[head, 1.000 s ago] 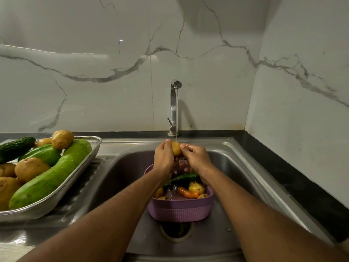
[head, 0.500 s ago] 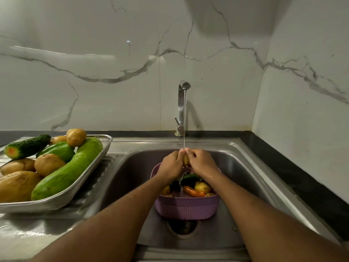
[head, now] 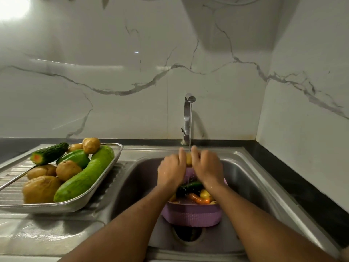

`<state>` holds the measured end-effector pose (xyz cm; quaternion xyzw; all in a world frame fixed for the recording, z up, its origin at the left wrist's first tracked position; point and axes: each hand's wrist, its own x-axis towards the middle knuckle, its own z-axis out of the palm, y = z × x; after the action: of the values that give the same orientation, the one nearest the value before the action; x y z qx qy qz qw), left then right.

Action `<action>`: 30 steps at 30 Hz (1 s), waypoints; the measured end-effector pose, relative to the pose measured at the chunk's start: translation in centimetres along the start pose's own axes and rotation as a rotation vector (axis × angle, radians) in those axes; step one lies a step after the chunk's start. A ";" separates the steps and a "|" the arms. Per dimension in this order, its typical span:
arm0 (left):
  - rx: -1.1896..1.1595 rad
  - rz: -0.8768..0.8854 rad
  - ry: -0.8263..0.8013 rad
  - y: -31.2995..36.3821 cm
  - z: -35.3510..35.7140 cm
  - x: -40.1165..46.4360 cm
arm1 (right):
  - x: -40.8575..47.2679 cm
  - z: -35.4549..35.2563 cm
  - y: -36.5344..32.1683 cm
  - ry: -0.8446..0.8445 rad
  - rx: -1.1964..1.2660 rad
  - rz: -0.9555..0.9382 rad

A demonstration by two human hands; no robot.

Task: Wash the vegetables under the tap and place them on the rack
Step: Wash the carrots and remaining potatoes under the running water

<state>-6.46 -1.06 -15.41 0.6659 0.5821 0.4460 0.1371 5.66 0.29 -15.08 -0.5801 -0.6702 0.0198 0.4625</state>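
A small yellow potato (head: 188, 160) is held between my left hand (head: 172, 170) and my right hand (head: 206, 168), right under the running tap (head: 188, 118). Both hands curl round it above a purple colander (head: 191, 214) that stands in the sink (head: 251, 178). In the colander lie a dark cucumber (head: 189, 186), a carrot (head: 198, 199) and small yellow vegetables. On the drainboard to the left, a steel rack tray (head: 83, 200) carries potatoes, light green cucumbers and a bumpy dark cucumber (head: 50, 153).
Marble walls close off the back and the right side. A black counter strip (head: 302, 188) runs along the sink's right edge. The sink drain (head: 188, 234) shows just in front of the colander.
My hands have closed tighter round the potato and stayed under the water stream. The camera has tilted up and shifted, so the tray sits further into view.
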 end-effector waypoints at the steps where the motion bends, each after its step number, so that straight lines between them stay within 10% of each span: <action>1: -0.181 0.042 0.139 1.4 -0.3 -0.3 | 0.3 -0.4 -0.8 0.196 0.121 -0.098; 4: -0.323 0.043 0.183 2.1 -0.4 -0.2 | 0.8 -0.2 -1.6 0.270 0.225 -0.149; 9: 0.471 -0.045 -0.476 -1.9 0.8 0.3 | -0.5 1.5 1.6 -0.507 -0.175 0.324; 14: -0.195 -0.042 0.083 0.8 1.0 0.6 | 0.9 0.4 -0.4 0.212 0.039 -0.039; 19: 0.371 -0.039 -0.401 -2.5 1.7 0.7 | -0.2 1.8 1.8 -0.437 -0.180 0.307; 24: -0.414 -0.024 0.080 0.6 1.8 1.2 | 1.1 0.7 -0.4 0.245 0.110 -0.073; 30: 0.259 -0.017 -0.474 -2.8 2.1 1.0 | -0.1 1.6 2.9 -0.398 -0.150 0.262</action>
<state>-6.76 1.30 -18.14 0.7587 0.5918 0.1980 0.1870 6.86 2.02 -17.69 -0.6795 -0.6667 0.1439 0.2704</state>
